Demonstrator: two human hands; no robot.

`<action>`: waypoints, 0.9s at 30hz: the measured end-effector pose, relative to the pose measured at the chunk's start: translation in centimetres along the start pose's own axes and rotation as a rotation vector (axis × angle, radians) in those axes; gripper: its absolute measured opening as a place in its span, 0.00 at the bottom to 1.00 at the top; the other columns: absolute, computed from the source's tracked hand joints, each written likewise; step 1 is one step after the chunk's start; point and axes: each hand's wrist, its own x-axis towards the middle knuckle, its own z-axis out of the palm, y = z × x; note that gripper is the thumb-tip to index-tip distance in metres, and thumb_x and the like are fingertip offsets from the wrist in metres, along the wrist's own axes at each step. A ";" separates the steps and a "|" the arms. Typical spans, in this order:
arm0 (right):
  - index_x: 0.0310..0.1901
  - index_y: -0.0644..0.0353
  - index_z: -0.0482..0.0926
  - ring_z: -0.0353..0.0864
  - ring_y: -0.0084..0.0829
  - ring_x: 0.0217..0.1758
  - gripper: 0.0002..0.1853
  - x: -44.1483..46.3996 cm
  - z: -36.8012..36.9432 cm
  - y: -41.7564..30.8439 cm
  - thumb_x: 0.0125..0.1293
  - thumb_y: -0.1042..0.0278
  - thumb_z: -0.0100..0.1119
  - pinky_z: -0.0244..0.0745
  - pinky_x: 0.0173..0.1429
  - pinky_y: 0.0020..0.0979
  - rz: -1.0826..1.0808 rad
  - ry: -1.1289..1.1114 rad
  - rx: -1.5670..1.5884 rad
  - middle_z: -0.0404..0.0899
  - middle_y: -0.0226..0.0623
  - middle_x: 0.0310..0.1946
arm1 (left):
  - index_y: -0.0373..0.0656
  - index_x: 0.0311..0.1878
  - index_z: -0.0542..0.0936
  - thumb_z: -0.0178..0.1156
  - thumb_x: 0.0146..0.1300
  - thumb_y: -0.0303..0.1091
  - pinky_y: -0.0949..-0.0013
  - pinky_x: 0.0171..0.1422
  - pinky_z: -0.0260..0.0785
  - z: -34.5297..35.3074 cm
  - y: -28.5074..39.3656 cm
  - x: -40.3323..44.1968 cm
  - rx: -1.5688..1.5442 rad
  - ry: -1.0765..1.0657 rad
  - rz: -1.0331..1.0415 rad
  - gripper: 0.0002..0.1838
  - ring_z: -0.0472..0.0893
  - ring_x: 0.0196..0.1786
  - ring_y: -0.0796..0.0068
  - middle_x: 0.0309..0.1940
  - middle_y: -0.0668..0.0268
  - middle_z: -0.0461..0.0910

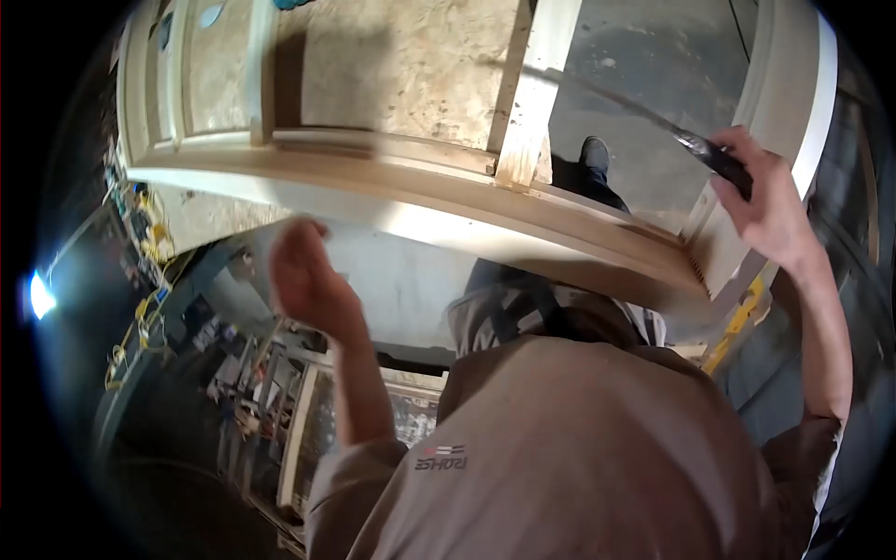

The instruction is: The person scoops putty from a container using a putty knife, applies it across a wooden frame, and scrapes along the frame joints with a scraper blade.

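My right hand (770, 201) is closed around the black handle of a long, thin, dark tool (644, 110). Its narrow blade points left across the wooden frame (448, 201), and its blurred tip lies near a pale crosspiece (539, 89). The exact kind of tool cannot be made out. My left hand (306, 275) is raised beside the near rail of the frame, apart from the tool. Motion smears its fingers, and I cannot see anything held in it. The frame has pale rails, with finger joints showing at its near right corner.
Speckled board (401, 70) lies beneath the left part of the frame. A shoe (594, 154) shows through the right opening, over grey floor. At left are a bright lamp (41, 295), yellow cords (145, 317) and cluttered wood pieces (252, 383). A yellow strip (733, 327) is near the right corner.
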 end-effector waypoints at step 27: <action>0.59 0.62 0.79 0.85 0.55 0.45 0.21 15.3 14.9 -9.0 0.62 0.75 0.59 0.81 0.52 0.50 -0.320 0.192 -0.467 0.85 0.54 0.40 | 0.35 0.56 0.83 0.61 0.71 0.30 0.68 0.53 0.75 -9.5 -13.8 -42.7 -0.116 -0.830 -1.285 0.14 0.82 0.46 0.75 0.42 0.64 0.86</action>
